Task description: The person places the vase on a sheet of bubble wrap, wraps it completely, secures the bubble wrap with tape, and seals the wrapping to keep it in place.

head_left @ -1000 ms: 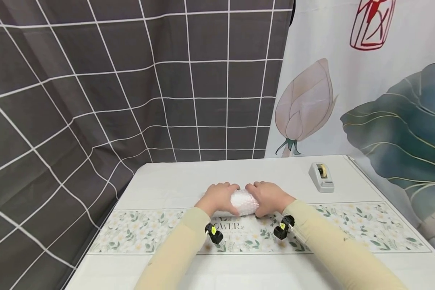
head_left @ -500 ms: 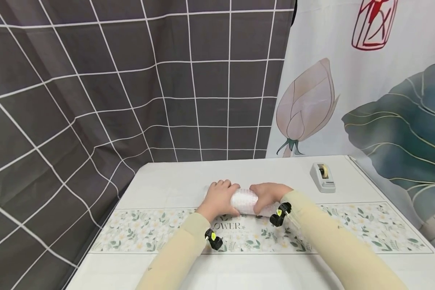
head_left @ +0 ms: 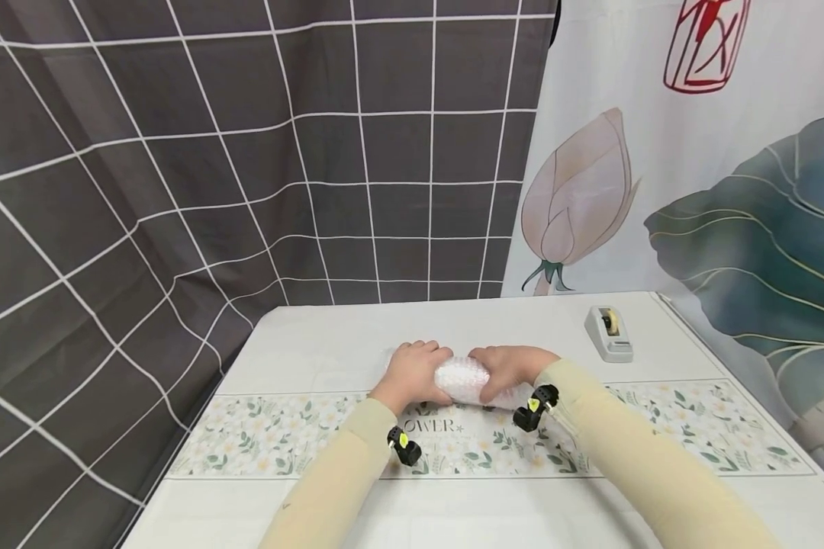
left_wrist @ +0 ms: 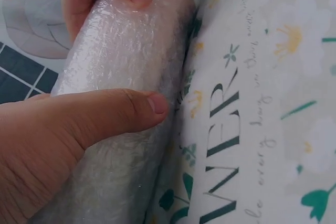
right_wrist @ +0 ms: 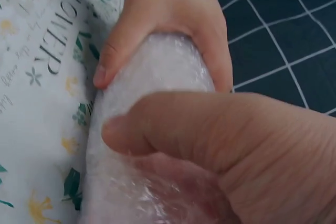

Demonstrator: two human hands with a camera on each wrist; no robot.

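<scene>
A roll-shaped bundle of clear bubble wrap [head_left: 461, 379] lies across the table, its long side facing me. My left hand [head_left: 415, 375] grips it on the left, thumb along the near side and fingers over the far side. On the right, my right hand [head_left: 511, 371] holds it the same way, and a loose-looking end of wrap shows past the thumb. In the left wrist view the bundle [left_wrist: 126, 51] looks whitish and crinkled, with the left thumb [left_wrist: 121, 111] across it. In the right wrist view the right thumb [right_wrist: 157, 124] presses on the wrap. Whatever is inside stays hidden.
A grey tape dispenser [head_left: 609, 334] with a yellowish roll stands at the back right of the table. A floral printed band [head_left: 281, 438] runs across the white tablecloth [head_left: 329, 335]. A dark gridded curtain [head_left: 398, 152] hangs behind and to the left.
My right hand has shifted slightly and turned its wrist, uncovering more of the wrap on the right. The left hand keeps its grip and the bundle stays about where it was.
</scene>
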